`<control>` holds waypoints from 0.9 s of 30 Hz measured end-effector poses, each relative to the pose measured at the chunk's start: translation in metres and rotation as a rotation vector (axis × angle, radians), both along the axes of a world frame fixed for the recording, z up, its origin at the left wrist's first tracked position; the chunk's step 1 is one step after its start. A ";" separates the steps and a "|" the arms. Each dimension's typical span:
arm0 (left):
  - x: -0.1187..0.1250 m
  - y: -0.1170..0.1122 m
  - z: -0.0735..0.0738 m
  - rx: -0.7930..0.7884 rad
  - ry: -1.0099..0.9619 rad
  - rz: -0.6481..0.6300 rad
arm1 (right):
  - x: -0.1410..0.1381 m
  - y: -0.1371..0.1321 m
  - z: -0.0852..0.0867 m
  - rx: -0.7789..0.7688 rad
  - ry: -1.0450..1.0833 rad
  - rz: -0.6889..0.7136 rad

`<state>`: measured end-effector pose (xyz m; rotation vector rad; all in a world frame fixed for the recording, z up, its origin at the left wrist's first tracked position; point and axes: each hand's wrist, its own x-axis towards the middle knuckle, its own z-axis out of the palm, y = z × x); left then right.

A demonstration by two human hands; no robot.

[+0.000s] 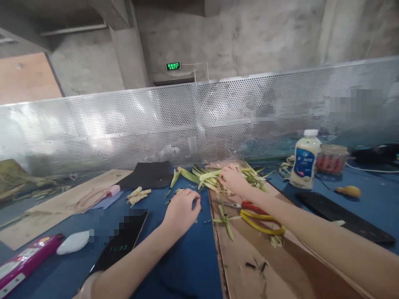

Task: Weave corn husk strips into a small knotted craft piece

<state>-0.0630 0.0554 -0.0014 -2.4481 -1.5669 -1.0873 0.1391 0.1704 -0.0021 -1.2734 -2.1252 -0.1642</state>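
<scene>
My right hand [233, 179] reaches over a pile of green leaf strips [208, 179] at the far end of a cardboard sheet [246, 265]. Its fingers are curled down onto the strips, and the fingertips are partly hidden. Over the blue tabletop, my left hand [182, 211] is closed, thumb and fingers bent into a ring. Whatever it may pinch is hidden; small green bits show just past its knuckles. Below my right forearm lie scissors [263, 224] with red and yellow handles, beside a small green knotted piece of leaf [226, 220].
Left of my arm are a phone [120, 245], a white oval object [74, 242], a purple device [29, 261], pale husk pieces [137, 196] and a black sheet [146, 174]. At right stand a bottle [305, 162] and jar [332, 158], near a black slab [343, 218] and small gourd [348, 191].
</scene>
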 end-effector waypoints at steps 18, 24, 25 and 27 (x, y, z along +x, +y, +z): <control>0.014 -0.018 0.024 -0.383 -0.691 -0.341 | -0.037 -0.158 0.009 -0.953 0.872 0.459; 0.015 -0.018 0.022 -0.433 -0.758 -0.284 | -0.037 -0.169 -0.006 -1.144 1.035 0.473; 0.014 -0.017 0.022 -0.430 -0.778 -0.275 | -0.037 -0.170 -0.008 -1.152 1.042 0.486; 0.013 -0.014 0.020 -0.404 -0.845 -0.242 | -0.037 -0.171 -0.011 -1.161 1.063 0.502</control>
